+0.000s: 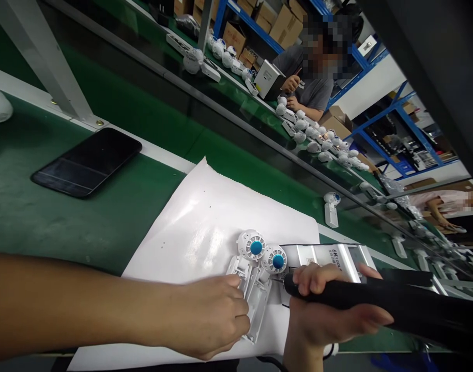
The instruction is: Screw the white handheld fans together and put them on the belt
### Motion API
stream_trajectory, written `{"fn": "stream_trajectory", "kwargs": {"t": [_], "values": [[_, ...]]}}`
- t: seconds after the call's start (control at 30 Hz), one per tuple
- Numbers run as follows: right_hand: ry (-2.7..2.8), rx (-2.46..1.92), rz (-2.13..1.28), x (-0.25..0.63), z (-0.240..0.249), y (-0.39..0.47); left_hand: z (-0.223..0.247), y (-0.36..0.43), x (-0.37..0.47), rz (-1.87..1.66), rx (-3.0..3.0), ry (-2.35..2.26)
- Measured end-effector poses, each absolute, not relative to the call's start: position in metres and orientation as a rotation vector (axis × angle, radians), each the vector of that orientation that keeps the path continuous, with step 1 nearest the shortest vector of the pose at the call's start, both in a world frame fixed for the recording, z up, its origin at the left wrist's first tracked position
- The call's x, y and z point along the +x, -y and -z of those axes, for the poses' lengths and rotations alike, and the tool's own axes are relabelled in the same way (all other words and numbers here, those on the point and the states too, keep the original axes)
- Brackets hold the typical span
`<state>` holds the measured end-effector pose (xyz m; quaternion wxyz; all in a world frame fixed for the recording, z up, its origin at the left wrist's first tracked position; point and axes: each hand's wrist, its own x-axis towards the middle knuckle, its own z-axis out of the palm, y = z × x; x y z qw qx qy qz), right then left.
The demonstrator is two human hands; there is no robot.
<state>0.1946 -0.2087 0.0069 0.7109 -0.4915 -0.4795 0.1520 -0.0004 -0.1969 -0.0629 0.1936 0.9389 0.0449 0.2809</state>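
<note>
Two white handheld fan bodies lie side by side on a white sheet (189, 227). The left fan body (250, 245) and the right fan body (275, 260) each have a round slotted head with a blue centre. My left hand (216, 315) is closed with its fingers curled over their handles, hiding part of them. My right hand (321, 310) grips a black electric screwdriver (360, 297), held nearly level. Its thin bit points left at the right fan body, near the neck; whether it touches a screw there I cannot tell.
Behind my right hand is a white device (333, 254) marked "6K TOOLS". A black phone (87, 163) lies on the green bench (116, 222) at left. Across the conveyor, a person (314, 77) works beside many white fan parts (321, 137). One fan part (331, 209) is on the belt.
</note>
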Motion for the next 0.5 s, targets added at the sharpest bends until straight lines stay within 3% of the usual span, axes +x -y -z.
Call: {"fn": "stream_trajectory", "kwargs": {"t": [0.5], "values": [[0.939,-1.032,-0.33,0.181,0.014,0.209,0.045,0.193,-0.013,-0.597,2.857,-0.046]]}}
